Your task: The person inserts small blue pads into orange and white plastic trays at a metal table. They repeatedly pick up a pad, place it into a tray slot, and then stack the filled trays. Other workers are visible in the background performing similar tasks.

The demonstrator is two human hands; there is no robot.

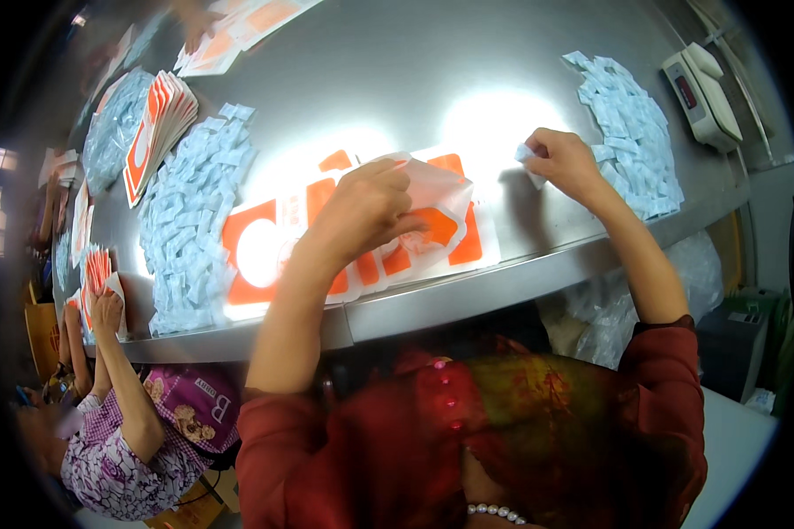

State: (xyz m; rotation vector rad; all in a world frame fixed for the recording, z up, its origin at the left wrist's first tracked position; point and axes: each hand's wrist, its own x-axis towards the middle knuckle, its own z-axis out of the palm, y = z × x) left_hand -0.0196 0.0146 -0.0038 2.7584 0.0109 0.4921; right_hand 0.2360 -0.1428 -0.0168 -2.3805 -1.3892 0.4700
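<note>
My left hand is closed on the upper edge of an orange-and-white plastic pouch, whose mouth gapes to the right. Beneath it, more flat orange-and-white pouches lie overlapping along the near edge of the table. To the right, my right hand pinches a small pale blue sachet just above the metal surface, apart from the pouch. A heap of the same sachets lies beyond that hand on the right. Another large sachet heap sits left of the pouches.
A steel table spans the view. At its right stands a white scale. On the left are a fanned pouch stack and a clear bag of sachets. A co-worker handles pouches at lower left; another person's hand touches pouches at the far side.
</note>
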